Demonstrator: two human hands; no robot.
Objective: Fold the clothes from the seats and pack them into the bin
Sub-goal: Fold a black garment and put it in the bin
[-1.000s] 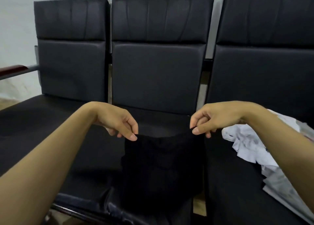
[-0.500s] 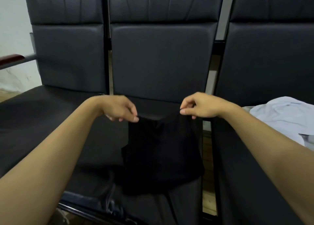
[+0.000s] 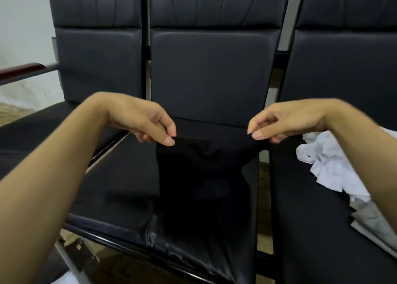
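The left hand (image 3: 141, 122) pinches the left top corner of a black garment (image 3: 202, 176) hanging over the middle seat (image 3: 120, 176); the right hand (image 3: 285, 120) pinches the right corner. Keeping both corners level and taut should give a straight fold. White clothes (image 3: 328, 167) lie on the right seat.

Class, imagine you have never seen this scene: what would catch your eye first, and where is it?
First, the left hand and right hand, mid-frame, each pinching a top corner of a black garment that hangs over the middle seat. Next, the crumpled white clothes on the right-hand seat stand out against the dark upholstery.
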